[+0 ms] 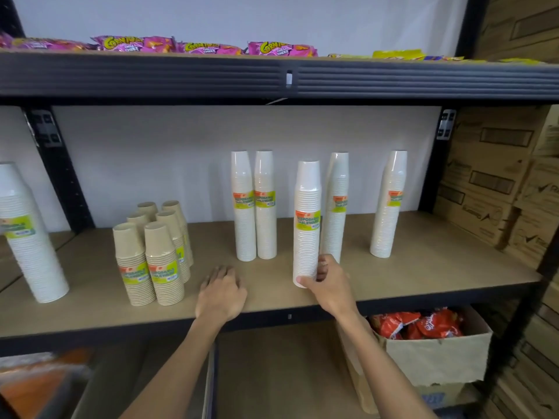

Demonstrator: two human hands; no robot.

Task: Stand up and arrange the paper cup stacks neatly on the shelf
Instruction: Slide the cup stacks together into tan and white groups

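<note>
Right hand [329,285] fingers [323,267] clasp a tall white paper cup stack [308,207]; left hand [222,294] flat, empty; upright stacks need aligning.

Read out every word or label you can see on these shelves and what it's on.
"DISPOSABLE TABLEWARE": green label on the tall white paper cup stack gripped by the right hand; also on the short brown paper cup stacks.
"CHILI CHEEZ": pink snack bags, top shelf; yellow brand starts "CORNI", rest unclear.
Too blurred: print on brown cardboard cartons, red snack packs.
</note>
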